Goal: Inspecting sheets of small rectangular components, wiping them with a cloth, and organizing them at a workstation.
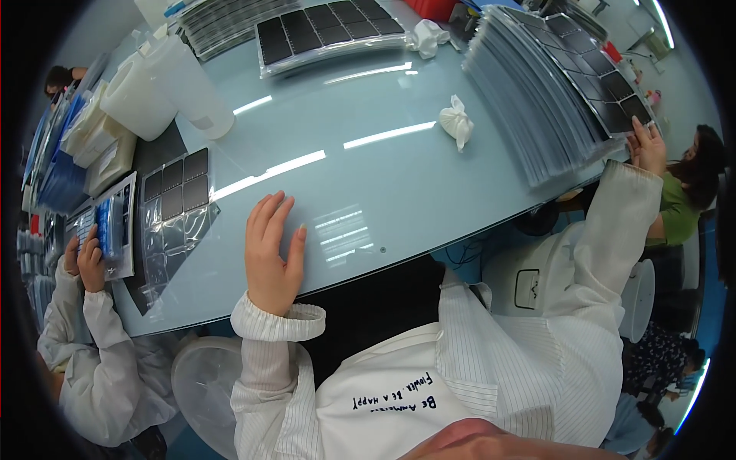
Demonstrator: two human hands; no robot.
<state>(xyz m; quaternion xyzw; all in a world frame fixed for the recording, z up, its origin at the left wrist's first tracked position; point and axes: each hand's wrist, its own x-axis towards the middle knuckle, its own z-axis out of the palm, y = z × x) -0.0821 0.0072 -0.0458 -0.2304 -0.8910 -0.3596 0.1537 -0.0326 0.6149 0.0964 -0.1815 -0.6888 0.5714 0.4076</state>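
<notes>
My left hand (272,257) lies near the front edge of the glass-topped table (307,184), fingers stretched out, holding nothing. At the far right, my right arm reaches out to a tall stack of clear plastic sheets (521,100). My right hand (648,147) grips the near right corner of the top sheet (590,69), which carries rows of black rectangular pieces. Part of its grip is hidden by the sheet. A crumpled white tissue (458,123) rests on the tabletop left of the stack.
Another stack of black-pieced sheets (330,34) sits at the back, beside a second crumpled tissue (428,38). White rolls (184,88) stand back left. A co-worker's hands (90,261) handle a blue item at left. A white bin (521,268) is below the right table edge.
</notes>
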